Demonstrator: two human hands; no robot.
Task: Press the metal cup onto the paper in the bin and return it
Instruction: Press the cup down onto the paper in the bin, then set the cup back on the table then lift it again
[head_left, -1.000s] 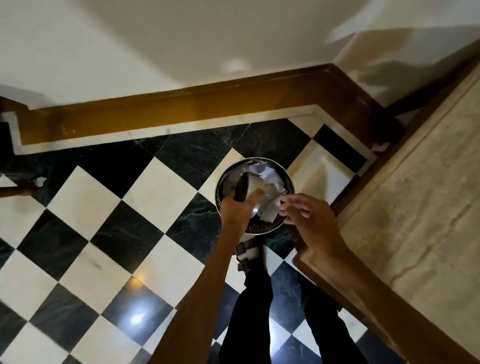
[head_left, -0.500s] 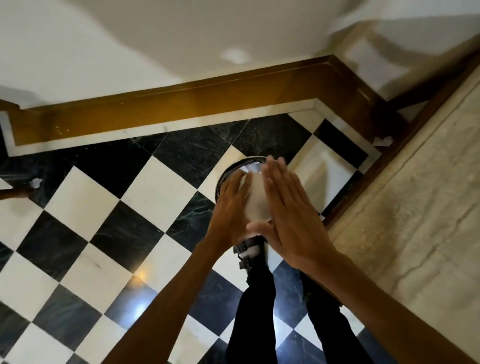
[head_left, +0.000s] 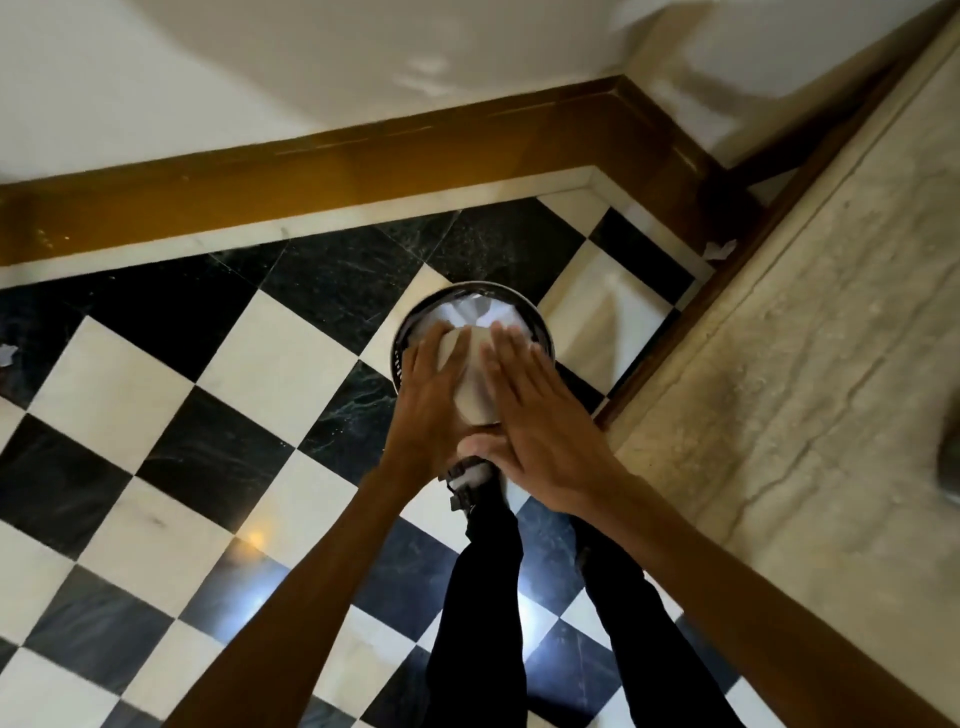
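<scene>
While both hands clasp the metal cup (head_left: 470, 382) over the bin (head_left: 540, 325), left hand (head_left: 423, 405) and right hand (head_left: 540, 415) flat on its sides, pressing onto the paper (head_left: 475, 314) seems underway; returning remains.

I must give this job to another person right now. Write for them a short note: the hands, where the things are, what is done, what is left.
Left hand: flat against the left side of the metal cup.
Right hand: flat against its right side, fingers straight; the cup is clamped between both palms.
Cup: over the round metal bin on the checkered floor, near the marble counter.
Paper: white, crumpled, inside the bin beyond the cup.
Done: cup brought to the bin. Whether it touches the paper I cannot tell.
Left: finish the press, then return the cup.
</scene>
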